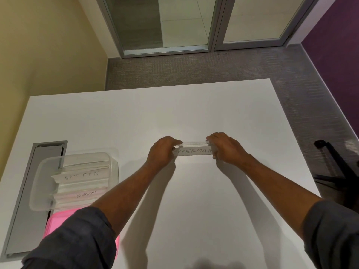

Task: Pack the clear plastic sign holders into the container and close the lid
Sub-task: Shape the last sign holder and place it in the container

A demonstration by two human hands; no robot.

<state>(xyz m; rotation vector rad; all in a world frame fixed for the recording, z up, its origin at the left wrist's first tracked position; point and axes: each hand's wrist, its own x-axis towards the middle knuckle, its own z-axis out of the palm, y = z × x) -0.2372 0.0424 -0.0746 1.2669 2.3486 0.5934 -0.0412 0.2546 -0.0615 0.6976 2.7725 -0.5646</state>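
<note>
A clear plastic sign holder [194,150] with a paper slip reading SUPERMAN stands on the white table [194,113] at the middle. My left hand [162,152] grips its left end and my right hand [226,149] grips its right end. At the left sits a clear plastic container [41,191], open, with sign holders inside; their slips read BATMAN [81,175] and ELEPHANT [86,194]. A pink lid [58,220] lies just in front of the container, partly hidden under my left sleeve.
A grey cable hatch [25,200] is set into the table's left side, under the container. A black chair base [336,171] stands on the carpet past the table's right edge. Glass doors and walls lie beyond the far edge.
</note>
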